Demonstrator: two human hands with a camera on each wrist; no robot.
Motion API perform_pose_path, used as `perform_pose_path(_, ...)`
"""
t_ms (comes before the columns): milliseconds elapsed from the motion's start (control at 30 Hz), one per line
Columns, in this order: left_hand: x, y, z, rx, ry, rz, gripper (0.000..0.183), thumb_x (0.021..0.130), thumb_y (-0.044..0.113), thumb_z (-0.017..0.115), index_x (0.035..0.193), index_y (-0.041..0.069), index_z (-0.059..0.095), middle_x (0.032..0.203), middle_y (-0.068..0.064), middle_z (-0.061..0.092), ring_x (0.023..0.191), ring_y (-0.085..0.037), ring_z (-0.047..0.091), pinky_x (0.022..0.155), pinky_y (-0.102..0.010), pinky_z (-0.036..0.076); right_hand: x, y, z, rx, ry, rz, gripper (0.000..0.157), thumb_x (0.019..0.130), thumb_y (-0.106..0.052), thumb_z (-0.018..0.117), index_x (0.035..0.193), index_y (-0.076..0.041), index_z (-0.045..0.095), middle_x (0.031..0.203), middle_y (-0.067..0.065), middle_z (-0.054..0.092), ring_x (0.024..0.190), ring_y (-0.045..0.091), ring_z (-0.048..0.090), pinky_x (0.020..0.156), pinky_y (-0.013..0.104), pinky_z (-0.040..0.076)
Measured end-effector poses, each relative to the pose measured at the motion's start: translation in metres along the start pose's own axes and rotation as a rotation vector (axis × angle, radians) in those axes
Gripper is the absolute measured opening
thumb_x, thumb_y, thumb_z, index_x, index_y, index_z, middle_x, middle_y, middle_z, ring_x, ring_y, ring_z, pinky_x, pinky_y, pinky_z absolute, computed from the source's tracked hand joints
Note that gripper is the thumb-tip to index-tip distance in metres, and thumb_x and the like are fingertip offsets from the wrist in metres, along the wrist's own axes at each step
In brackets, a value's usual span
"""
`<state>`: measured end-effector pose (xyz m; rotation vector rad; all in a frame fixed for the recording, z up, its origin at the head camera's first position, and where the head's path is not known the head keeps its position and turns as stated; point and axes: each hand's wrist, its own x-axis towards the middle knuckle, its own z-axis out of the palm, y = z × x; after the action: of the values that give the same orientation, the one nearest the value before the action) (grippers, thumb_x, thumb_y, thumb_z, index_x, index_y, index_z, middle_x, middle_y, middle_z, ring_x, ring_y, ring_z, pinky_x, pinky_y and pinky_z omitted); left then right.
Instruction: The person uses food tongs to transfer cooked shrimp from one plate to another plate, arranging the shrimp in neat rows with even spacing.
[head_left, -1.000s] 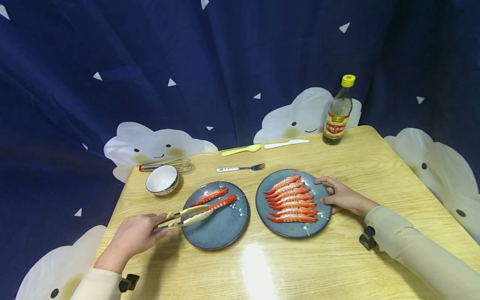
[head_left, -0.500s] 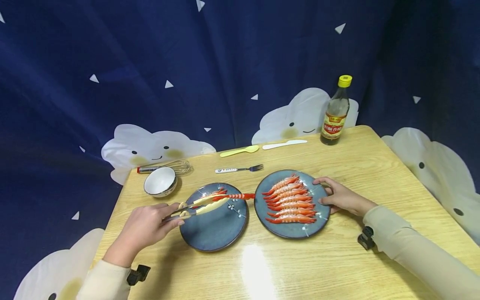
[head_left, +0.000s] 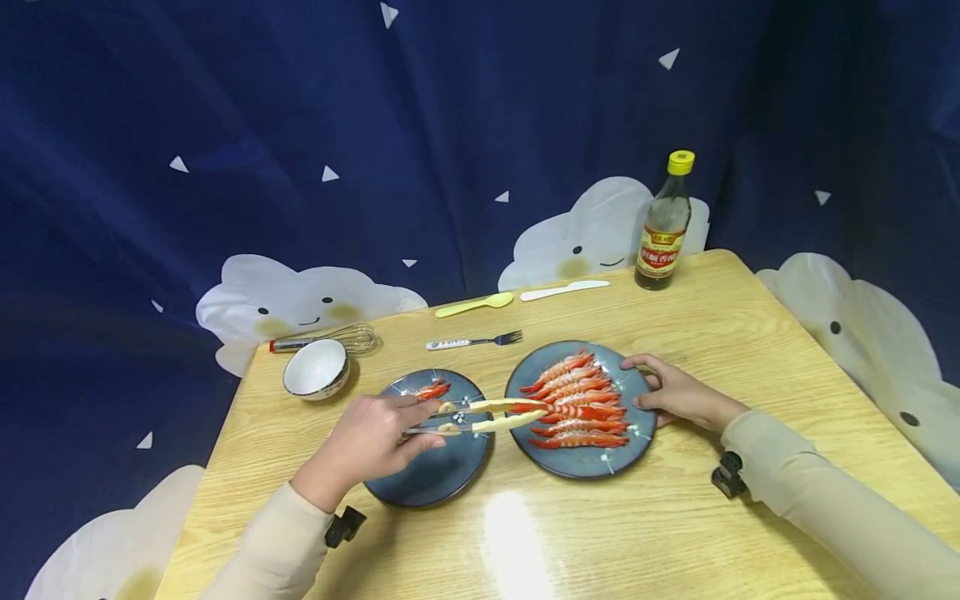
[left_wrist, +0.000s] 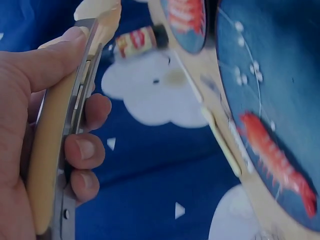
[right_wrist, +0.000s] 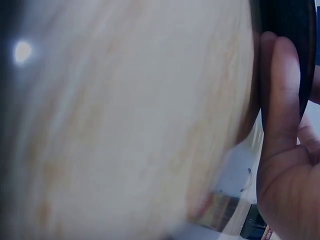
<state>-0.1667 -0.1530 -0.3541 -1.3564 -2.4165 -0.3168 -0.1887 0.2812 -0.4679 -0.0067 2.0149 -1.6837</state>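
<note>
My left hand (head_left: pixel 375 442) holds a pair of tongs (head_left: pixel 510 422) with cream-coloured tips, pointing right. A red-and-white striped shrimp (head_left: pixel 588 412) is between the tips, over the right blue plate (head_left: pixel 592 467). Several shrimp (head_left: pixel 577 440) lie in a row on that plate, partly hidden by the held one. At its right rim, my right hand (head_left: pixel 682 394) pinches the plate between thumb and fingers. The left blue plate (head_left: pixel 423 492) lies below my left hand, with one shrimp (head_left: pixel 433 390) near its far rim. The left wrist view shows my fingers wrapped round the tongs' handle (left_wrist: pixel 50 145).
A white bowl (head_left: pixel 318 367) and a whisk (head_left: pixel 356 338) are at the back left. Behind the plates lie a fork (head_left: pixel 480 341), a yellow spoon (head_left: pixel 476 305) and a white knife (head_left: pixel 564 291). A yellow-capped bottle (head_left: pixel 662 242) stands at the back right.
The left hand has lifted a shrimp off the left plate with the tongs and carried it right, over the right plate. The right hand stays at the right plate's rim.
</note>
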Motion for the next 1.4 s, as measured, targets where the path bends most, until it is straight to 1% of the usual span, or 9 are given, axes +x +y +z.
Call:
perform_pose_path(100,0.007,0.006,0.008,0.007,-0.031,0.036,0.039,0.075,0.044,0.063,0.1,0.015,0.066,0.086,0.004,0.064,0.065,-0.007,0.059,0.05,-0.029,0.044,0.0,0.0,0.001,0.015,-0.005,-0.002,0.061,0.081,0.002,0.054,0.132,-0.015,0.024,0.113,0.024,0.048,0.08,0.033,0.06,0.058,0.046,0.048)
perform_pose_path(200,0.009,0.009,0.015,0.024,-0.068,0.077,0.038,0.077,0.045,0.06,0.1,0.015,0.066,0.083,0.005,0.064,0.066,-0.008,0.059,0.052,-0.03,0.045,0.001,-0.001,0.001,0.015,-0.008,-0.003,0.061,0.081,0.002,0.054,0.132,-0.014,0.024,0.112,0.024,0.048,0.079,0.033,0.06,0.058,0.046,0.047)
perform_pose_path(467,0.011,0.011,0.027,0.08,-0.103,0.133,0.037,0.072,0.04,0.068,0.1,0.016,0.066,0.072,0.006,0.059,0.059,-0.007,0.055,0.051,-0.029,0.044,-0.001,-0.004,-0.001,0.012,0.0,-0.001,0.061,0.081,0.001,0.055,0.131,-0.015,0.024,0.116,0.025,0.045,0.079,0.033,0.06,0.057,0.045,0.048)
perform_pose_path(600,0.012,0.012,0.031,0.122,-0.156,0.154,0.04,0.071,0.041,0.068,0.102,0.017,0.064,0.073,0.006,0.057,0.057,-0.008,0.055,0.052,-0.03,0.045,-0.002,-0.003,-0.001,0.042,-0.01,0.005,0.061,0.081,0.003,0.054,0.132,-0.014,0.024,0.117,0.027,0.043,0.081,0.034,0.059,0.059,0.046,0.047)
perform_pose_path(733,0.012,0.012,0.03,0.122,-0.201,0.124,0.05,0.068,0.044,0.069,0.108,0.015,0.061,0.082,0.003,0.061,0.066,-0.01,0.057,0.057,-0.032,0.046,-0.001,0.0,0.0,0.058,-0.016,0.004,0.061,0.082,0.003,0.053,0.132,-0.014,0.023,0.12,0.027,0.04,0.083,0.034,0.059,0.062,0.047,0.047)
perform_pose_path(833,0.012,0.011,0.026,0.093,-0.2,0.091,0.055,0.067,0.046,0.069,0.111,0.014,0.06,0.091,0.0,0.063,0.074,-0.012,0.06,0.061,-0.033,0.047,-0.001,0.001,0.0,0.048,-0.014,0.003,0.061,0.082,0.003,0.053,0.132,-0.015,0.023,0.121,0.027,0.04,0.083,0.033,0.059,0.061,0.047,0.047)
perform_pose_path(1033,0.01,0.008,0.023,0.015,-0.175,0.049,0.044,0.07,0.044,0.068,0.104,0.017,0.064,0.085,0.005,0.064,0.065,-0.006,0.058,0.056,-0.032,0.046,0.0,0.001,-0.002,0.043,-0.015,0.008,0.061,0.082,0.003,0.053,0.132,-0.016,0.023,0.115,0.026,0.045,0.079,0.035,0.06,0.058,0.047,0.047)
perform_pose_path(1200,0.01,0.008,0.031,0.004,-0.221,0.063,0.038,0.073,0.043,0.064,0.103,0.02,0.065,0.085,0.008,0.064,0.072,-0.005,0.059,0.056,-0.032,0.046,0.0,0.001,-0.002,0.024,-0.01,0.011,0.061,0.082,0.002,0.053,0.132,-0.017,0.024,0.113,0.024,0.047,0.078,0.034,0.06,0.057,0.046,0.047)
perform_pose_path(1400,0.015,0.011,0.035,0.001,-0.269,0.046,0.035,0.074,0.044,0.064,0.102,0.024,0.065,0.085,0.012,0.063,0.069,-0.004,0.059,0.05,-0.031,0.044,0.001,0.001,-0.002,0.019,-0.014,0.011,0.061,0.082,0.001,0.054,0.132,-0.018,0.024,0.115,0.024,0.046,0.08,0.033,0.06,0.057,0.046,0.047)
